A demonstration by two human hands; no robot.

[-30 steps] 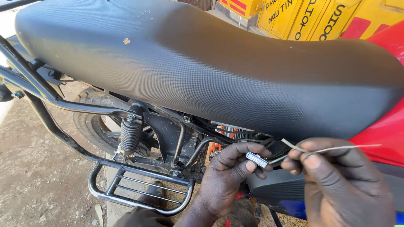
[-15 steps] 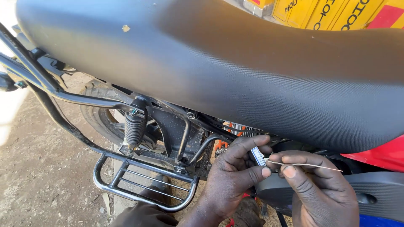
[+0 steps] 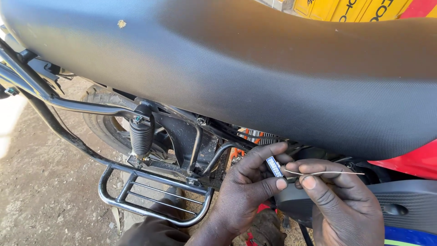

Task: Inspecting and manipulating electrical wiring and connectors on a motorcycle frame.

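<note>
Together, both hands worked a small part below the motorcycle seat.

Left fingertips [image 3: 278,183] were pinched nearly closed on a small blue-and-white component [image 3: 274,166]; the left hand [image 3: 246,196] sat below the black seat [image 3: 218,73]. Right fingertips [image 3: 308,182] were closed on a thin pale wire [image 3: 325,173], its left end touching the component; the right hand [image 3: 341,205] lay against the grey side panel [image 3: 405,205]. Outward stood the rear shock absorber [image 3: 141,132] and chrome footrest frame [image 3: 150,196].

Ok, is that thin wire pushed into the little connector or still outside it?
Cannot tell. The wire in the right hand reaches the connector pinched in the left hand, but fingers hide its tip.
</note>
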